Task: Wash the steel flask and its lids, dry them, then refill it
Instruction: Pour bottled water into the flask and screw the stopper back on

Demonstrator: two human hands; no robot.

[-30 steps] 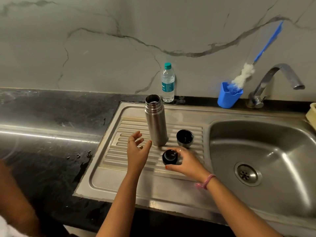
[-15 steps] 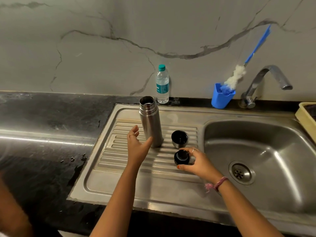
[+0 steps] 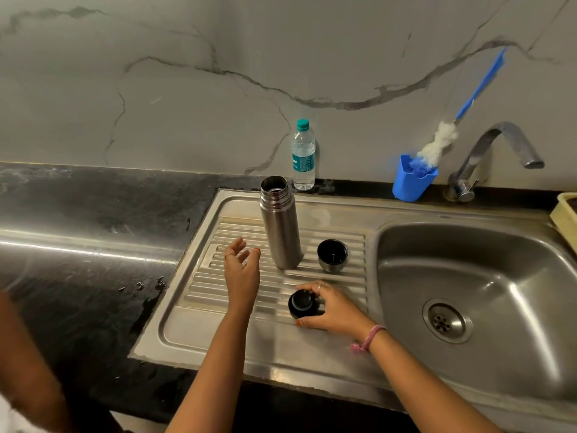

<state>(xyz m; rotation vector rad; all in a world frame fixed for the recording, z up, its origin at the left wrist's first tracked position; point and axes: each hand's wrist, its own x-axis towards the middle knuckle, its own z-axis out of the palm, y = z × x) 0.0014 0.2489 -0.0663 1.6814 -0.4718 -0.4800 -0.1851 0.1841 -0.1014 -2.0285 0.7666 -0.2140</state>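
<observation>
A person's two bare forearms reach forward over a steel draining board point(image 3: 218, 335) beside a sink point(image 3: 499, 364). The left hand point(image 3: 242, 271) hovers palm inward, fingers relaxed and spread, holding nothing, just left of the flask point(image 3: 281, 226) and apart from it. The flask stands upright and uncapped on the ribbed board. The right hand point(image 3: 331, 309) lies low, fingers and thumb curled round a black lid point(image 3: 302, 304) resting on the board. A second lid, the cup point(image 3: 332, 255), sits mouth-up just right of the flask. A water bottle point(image 3: 303, 154) stands behind, against the wall.
</observation>
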